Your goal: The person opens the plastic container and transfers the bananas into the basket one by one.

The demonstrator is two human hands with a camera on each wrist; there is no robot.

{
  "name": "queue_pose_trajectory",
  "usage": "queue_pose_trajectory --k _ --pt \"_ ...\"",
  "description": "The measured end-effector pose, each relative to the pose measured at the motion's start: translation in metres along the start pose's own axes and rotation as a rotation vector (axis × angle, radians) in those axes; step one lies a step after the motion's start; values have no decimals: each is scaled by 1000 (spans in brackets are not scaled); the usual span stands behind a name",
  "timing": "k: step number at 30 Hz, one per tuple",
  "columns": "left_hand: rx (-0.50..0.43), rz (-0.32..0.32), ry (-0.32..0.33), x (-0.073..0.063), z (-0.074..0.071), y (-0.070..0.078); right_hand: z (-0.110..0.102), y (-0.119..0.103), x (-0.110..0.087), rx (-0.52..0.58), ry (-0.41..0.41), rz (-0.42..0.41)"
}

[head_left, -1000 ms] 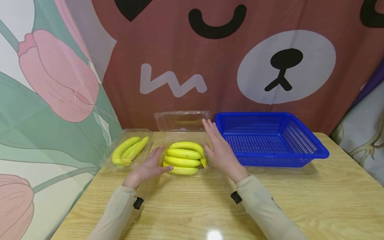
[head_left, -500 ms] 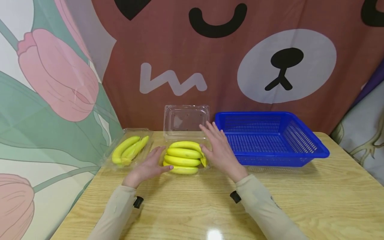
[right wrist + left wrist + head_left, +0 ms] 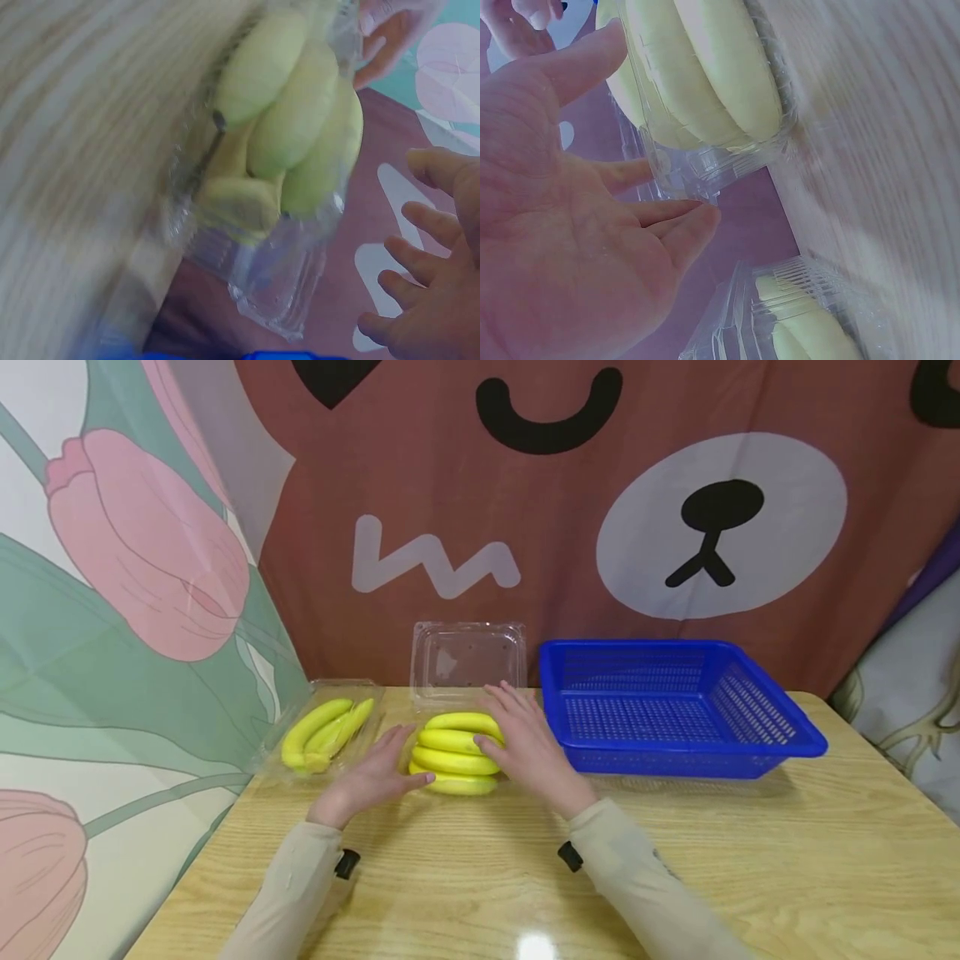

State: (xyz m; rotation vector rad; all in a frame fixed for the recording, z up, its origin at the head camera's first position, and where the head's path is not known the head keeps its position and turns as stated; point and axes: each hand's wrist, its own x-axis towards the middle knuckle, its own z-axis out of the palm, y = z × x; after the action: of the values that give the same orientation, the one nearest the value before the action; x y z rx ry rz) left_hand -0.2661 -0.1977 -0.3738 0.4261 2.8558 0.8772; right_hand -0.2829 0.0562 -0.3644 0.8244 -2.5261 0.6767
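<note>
A bunch of yellow bananas [image 3: 453, 763] lies in a clear plastic clamshell box on the table, its lid [image 3: 468, 653] standing up behind. My left hand [image 3: 372, 779] is at the box's left side, fingers extended, thumb near the front banana; in the left wrist view its fingertips are right at the clear wall [image 3: 682, 169]. Above the bunch's right end is my right hand [image 3: 531, 750], fingers spread and holding nothing. The right wrist view shows that hand apart from the bananas [image 3: 296, 112]. Part of the bunch is hidden behind it in the head view.
To the left, a second clear box [image 3: 363, 693] contains more bananas [image 3: 318, 735]. A blue plastic basket [image 3: 697, 749] stands at the right on the wooden table [image 3: 480, 868]. Printed cloth [image 3: 420, 485] hangs behind the table's back edge.
The lid, tilted at first, has swung back to stand more upright. My right hand has moved left from the lid's edge to over the bananas. My left hand has stayed in place.
</note>
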Motion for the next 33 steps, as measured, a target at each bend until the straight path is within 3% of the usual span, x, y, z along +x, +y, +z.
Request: queue_pose_trajectory --k 12,26,33 --pt "7 -17 -15 1 0 -1 28 -7 -2 -63 -127 -17" --pt "20 -29 -19 1 0 -1 32 -5 -6 95 -196 83" --pt "33 -47 -24 2 1 0 31 -3 -6 112 -173 68"
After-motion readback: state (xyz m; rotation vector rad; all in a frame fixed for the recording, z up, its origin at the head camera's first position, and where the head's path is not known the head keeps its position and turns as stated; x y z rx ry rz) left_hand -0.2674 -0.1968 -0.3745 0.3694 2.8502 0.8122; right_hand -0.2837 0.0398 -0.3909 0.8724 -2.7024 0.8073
